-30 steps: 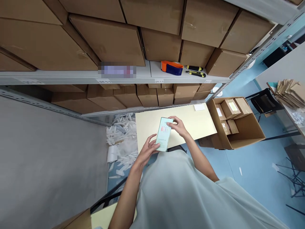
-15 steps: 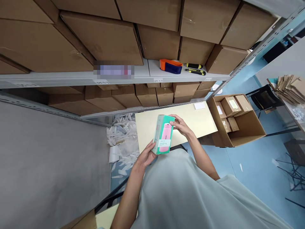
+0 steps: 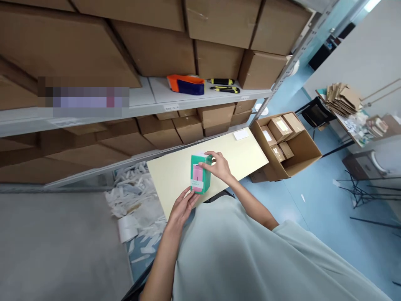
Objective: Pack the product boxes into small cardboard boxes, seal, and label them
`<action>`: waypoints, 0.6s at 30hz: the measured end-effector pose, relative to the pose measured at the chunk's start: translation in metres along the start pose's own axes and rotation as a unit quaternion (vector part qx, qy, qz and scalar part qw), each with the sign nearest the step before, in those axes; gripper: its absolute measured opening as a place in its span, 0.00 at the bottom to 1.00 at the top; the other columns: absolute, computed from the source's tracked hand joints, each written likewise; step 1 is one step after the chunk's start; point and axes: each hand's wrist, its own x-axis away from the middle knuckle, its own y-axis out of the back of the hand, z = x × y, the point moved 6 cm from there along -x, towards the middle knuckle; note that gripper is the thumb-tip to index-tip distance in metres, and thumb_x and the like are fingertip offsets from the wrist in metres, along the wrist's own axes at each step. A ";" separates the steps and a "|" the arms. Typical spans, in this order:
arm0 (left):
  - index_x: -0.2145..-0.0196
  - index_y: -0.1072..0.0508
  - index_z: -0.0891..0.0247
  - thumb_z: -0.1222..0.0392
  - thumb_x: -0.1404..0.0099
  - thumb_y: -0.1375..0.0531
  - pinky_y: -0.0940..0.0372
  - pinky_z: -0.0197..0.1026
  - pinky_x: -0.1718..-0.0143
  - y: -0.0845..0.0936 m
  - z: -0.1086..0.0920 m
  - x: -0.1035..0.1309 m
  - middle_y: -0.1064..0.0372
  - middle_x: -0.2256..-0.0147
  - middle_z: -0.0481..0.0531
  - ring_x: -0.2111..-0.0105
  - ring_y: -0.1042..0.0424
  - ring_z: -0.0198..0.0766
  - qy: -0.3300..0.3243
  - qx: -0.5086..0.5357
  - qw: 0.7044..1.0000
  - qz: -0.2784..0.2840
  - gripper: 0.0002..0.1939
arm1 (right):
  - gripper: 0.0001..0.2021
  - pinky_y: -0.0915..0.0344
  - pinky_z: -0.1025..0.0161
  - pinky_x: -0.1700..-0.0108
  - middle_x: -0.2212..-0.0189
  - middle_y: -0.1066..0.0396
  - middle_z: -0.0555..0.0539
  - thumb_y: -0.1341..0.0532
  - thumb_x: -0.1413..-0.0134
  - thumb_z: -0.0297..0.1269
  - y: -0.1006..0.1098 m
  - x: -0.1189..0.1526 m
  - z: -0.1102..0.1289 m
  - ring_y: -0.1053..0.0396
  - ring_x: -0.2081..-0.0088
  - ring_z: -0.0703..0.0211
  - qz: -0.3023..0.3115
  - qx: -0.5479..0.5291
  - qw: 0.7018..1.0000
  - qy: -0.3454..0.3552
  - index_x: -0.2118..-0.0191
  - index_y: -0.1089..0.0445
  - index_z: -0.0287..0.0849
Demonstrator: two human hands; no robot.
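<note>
A small green box (image 3: pixel 199 173) with a pink device printed on its front is held above the cream tabletop (image 3: pixel 169 167). My left hand (image 3: pixel 182 205) grips its lower end from below. At the upper right edge, my right hand (image 3: pixel 218 166) has its thumb across the front and its fingers behind the box. The box stands nearly upright, with its front and right side showing. A white card (image 3: pixel 241 134) lies at the far right of the tabletop.
An open carton (image 3: pixel 305 152) with several smaller boxes stands right of the table. Cartons fill the shelf (image 3: pixel 138 109), where an orange-blue tape dispenser (image 3: pixel 188 85) and cutters (image 3: pixel 224 89) lie. Paper scraps (image 3: pixel 138 188) cover the floor at left. A chair (image 3: pixel 315 112) stands farther right.
The green box has turned in both hands, so its right side now shows instead of its left, and it is more upright. The camera view has swung to the right.
</note>
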 end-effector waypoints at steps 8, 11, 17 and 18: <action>0.49 0.22 0.62 0.71 0.24 0.33 0.18 0.38 0.46 -0.036 0.003 -0.016 0.14 0.58 0.54 0.59 0.12 0.37 0.040 -0.056 0.998 0.012 0.10 | 0.32 0.22 0.52 0.37 0.35 0.32 0.43 0.25 0.32 0.62 0.041 0.028 0.012 0.21 0.45 0.49 -0.050 0.119 0.991 0.022 0.29 0.25 0.59; 0.50 0.23 0.64 0.57 0.16 0.40 0.17 0.45 0.47 -0.060 0.003 -0.020 0.16 0.56 0.62 0.56 0.12 0.44 0.072 -0.052 0.996 0.031 0.08 | 0.29 0.23 0.52 0.35 0.31 0.33 0.42 0.24 0.31 0.60 0.049 0.047 0.021 0.22 0.38 0.45 -0.060 0.144 0.985 0.073 0.31 0.22 0.58; 0.51 0.20 0.60 0.49 0.20 0.39 0.19 0.43 0.54 -0.105 -0.019 -0.035 0.16 0.57 0.56 0.56 0.16 0.46 -0.033 -0.051 0.992 0.114 0.13 | 0.17 0.33 0.38 0.23 0.26 0.28 0.39 0.24 0.29 0.50 0.046 0.104 0.047 0.34 0.22 0.35 -0.016 0.169 0.962 0.215 0.40 0.16 0.55; 0.52 0.19 0.60 0.44 0.21 0.39 0.20 0.45 0.55 -0.111 -0.025 -0.037 0.16 0.58 0.56 0.58 0.16 0.47 -0.053 -0.075 0.986 0.139 0.17 | 0.15 0.35 0.36 0.22 0.27 0.26 0.41 0.24 0.29 0.49 0.042 0.114 0.047 0.35 0.21 0.35 -0.003 0.158 0.961 0.227 0.42 0.16 0.57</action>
